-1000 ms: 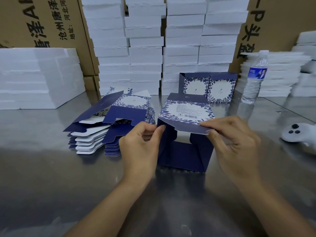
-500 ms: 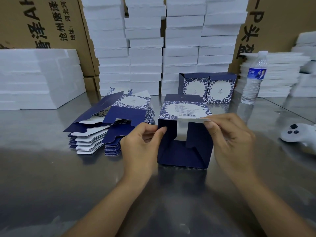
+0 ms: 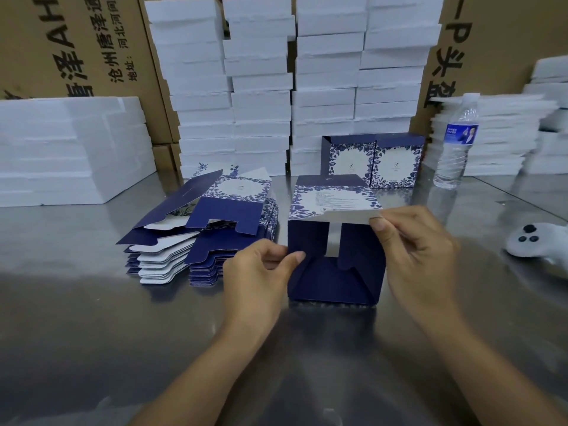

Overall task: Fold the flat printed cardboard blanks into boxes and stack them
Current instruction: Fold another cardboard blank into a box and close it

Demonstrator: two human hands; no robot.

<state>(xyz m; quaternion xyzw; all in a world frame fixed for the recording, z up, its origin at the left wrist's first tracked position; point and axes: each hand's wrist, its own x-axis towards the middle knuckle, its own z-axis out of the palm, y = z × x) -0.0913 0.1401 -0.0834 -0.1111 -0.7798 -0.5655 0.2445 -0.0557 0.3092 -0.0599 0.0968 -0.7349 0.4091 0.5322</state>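
Hands (image 3: 258, 272) (image 3: 418, 250) pinch blue box (image 3: 335, 272) flaps.

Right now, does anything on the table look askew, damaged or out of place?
Nothing spilled or damaged. The pile of flat blanks is fanned out unevenly, and its top blank lies skewed, one flap lifted. A white controller sits far right, unrelated to folding. The half-folded box looks normal.

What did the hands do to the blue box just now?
The right hand, still pinching the top flap, lifted it off the open front of the box, so its white underside shows. The left hand kept pinching the box's left edge. The pile of flat blanks, two finished boxes and water bottle stayed put.
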